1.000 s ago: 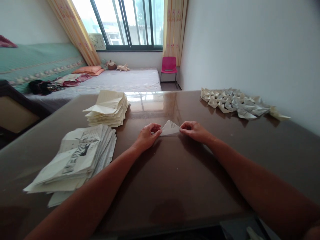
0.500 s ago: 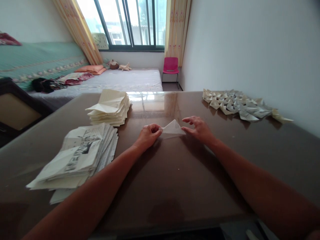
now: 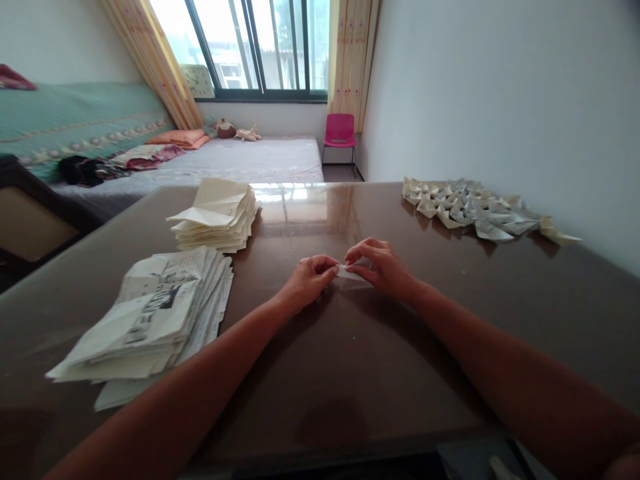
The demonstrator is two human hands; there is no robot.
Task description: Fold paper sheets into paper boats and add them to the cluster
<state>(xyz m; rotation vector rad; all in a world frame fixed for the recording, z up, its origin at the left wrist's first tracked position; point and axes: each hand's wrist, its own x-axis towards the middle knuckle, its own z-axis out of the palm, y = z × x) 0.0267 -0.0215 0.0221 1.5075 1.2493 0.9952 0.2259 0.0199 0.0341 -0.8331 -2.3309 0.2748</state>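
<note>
Between my two hands, just above the brown tabletop [image 3: 345, 373], is a small piece of folded paper [image 3: 346, 272], mostly covered by my fingers. My left hand [image 3: 313, 277] pinches its left end between thumb and fingertips. From the other side, my right hand [image 3: 380, 267] has its thumb and fingers closed on the paper's right part. The paper's exact shape cannot be made out behind the fingers.
Left of my hands lie a stack of printed paper sheets [image 3: 155, 313] and, behind it, a stack of cream paper [image 3: 215, 213]. Several folded paper boats [image 3: 470, 207] cluster at the far right by the wall. Beyond the table are a bed [image 3: 270, 157] and a pink chair [image 3: 340, 130].
My right hand has moved left and closed on the paper, near my left hand. The paper's raised triangular point, visible before, no longer shows.
</note>
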